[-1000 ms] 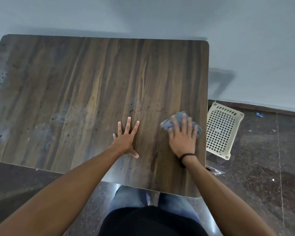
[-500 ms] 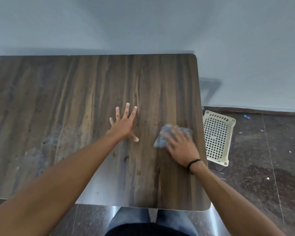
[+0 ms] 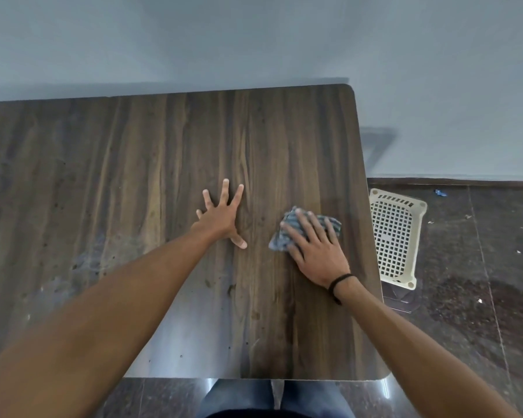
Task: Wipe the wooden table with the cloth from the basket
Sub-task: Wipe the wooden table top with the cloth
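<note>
The crumpled blue-grey cloth lies on the dark wood-grain counter near its right edge — the right hand presses it flat, fingers straight. The left hand rests nearby, fingers spread, holding nothing. The cream perforated plastic basket stands on the floor beside the counter.

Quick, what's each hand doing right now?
Left hand: open, fingers spread flat on the wooden table.
Right hand: open, straight fingers pressing the cloth onto the table.
</note>
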Demonstrator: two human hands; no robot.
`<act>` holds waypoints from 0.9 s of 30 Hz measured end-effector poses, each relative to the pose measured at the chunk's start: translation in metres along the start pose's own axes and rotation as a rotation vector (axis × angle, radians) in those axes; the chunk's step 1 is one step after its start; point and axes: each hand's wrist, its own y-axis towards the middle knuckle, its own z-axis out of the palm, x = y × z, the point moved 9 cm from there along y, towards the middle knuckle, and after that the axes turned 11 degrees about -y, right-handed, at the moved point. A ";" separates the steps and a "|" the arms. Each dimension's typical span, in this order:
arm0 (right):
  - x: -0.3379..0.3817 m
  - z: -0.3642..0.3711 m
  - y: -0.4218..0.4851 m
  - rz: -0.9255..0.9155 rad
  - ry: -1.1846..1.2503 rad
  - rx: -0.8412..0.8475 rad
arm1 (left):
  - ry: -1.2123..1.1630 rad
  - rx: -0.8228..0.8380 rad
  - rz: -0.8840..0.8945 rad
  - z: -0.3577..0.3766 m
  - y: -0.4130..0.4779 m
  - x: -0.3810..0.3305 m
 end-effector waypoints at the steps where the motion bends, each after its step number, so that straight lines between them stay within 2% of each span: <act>1: -0.002 0.000 -0.002 -0.121 -0.028 -0.005 | -0.002 0.004 -0.003 -0.001 0.001 -0.001; 2: -0.014 -0.001 0.002 -0.139 -0.042 -0.021 | -0.001 0.003 -0.007 -0.001 0.001 0.000; 3: -0.033 -0.004 0.013 -0.049 -0.033 -0.034 | 0.003 -0.001 -0.013 -0.001 0.001 0.000; 5: -0.073 -0.010 0.029 0.325 0.070 -0.020 | 0.007 0.001 -0.021 -0.002 0.000 0.000; 6: -0.074 -0.009 0.033 0.453 0.114 -0.004 | 0.002 0.005 -0.021 -0.002 0.000 0.000; 7: -0.063 -0.009 0.037 0.470 0.120 0.013 | -0.002 0.010 -0.019 -0.002 -0.001 -0.002; 8: -0.042 -0.007 0.040 0.364 0.091 0.025 | -0.001 0.015 -0.018 -0.002 0.000 -0.003; 9: -0.022 -0.006 0.040 0.175 0.051 0.037 | 0.002 0.020 -0.022 -0.002 0.000 -0.004; 10: -0.013 -0.006 0.039 -0.009 0.011 0.050 | 0.003 0.024 -0.032 -0.002 0.000 -0.005; 11: -0.020 -0.008 0.043 -0.105 -0.006 0.052 | 0.006 0.026 -0.042 -0.003 0.001 -0.005; 12: -0.036 -0.013 0.052 -0.089 -0.003 0.049 | 0.008 0.028 -0.052 -0.003 0.002 -0.005; 15: -0.096 -0.020 0.077 0.370 0.139 0.075 | 0.015 0.039 -0.086 -0.002 0.006 -0.003; 16: -0.087 -0.020 0.080 0.405 0.151 0.086 | 0.021 0.041 -0.091 -0.002 0.009 -0.002; 17: -0.062 -0.021 0.081 0.314 0.118 0.083 | 0.029 0.043 -0.091 -0.001 0.011 -0.002; 19: -0.002 -0.013 0.065 -0.140 0.017 0.082 | 0.038 0.040 -0.089 0.000 0.014 -0.001; 20: 0.004 -0.011 0.056 -0.310 -0.012 0.094 | 0.040 0.036 -0.091 -0.001 0.015 0.000; 21: -0.005 -0.013 0.059 -0.362 -0.020 0.076 | 0.038 0.033 -0.094 -0.002 0.015 0.001; 22: -0.023 -0.016 0.072 -0.294 -0.020 0.054 | 0.034 0.029 -0.095 -0.002 0.015 0.002; 25: -0.077 -0.020 0.100 0.251 0.126 0.084 | 0.039 0.036 -0.092 0.000 0.016 0.002; 26: -0.066 -0.020 0.101 0.269 0.127 0.084 | 0.036 0.042 -0.089 -0.001 0.017 0.000; 27: -0.047 -0.019 0.100 0.170 0.079 0.079 | 0.026 0.046 -0.085 -0.004 0.018 -0.003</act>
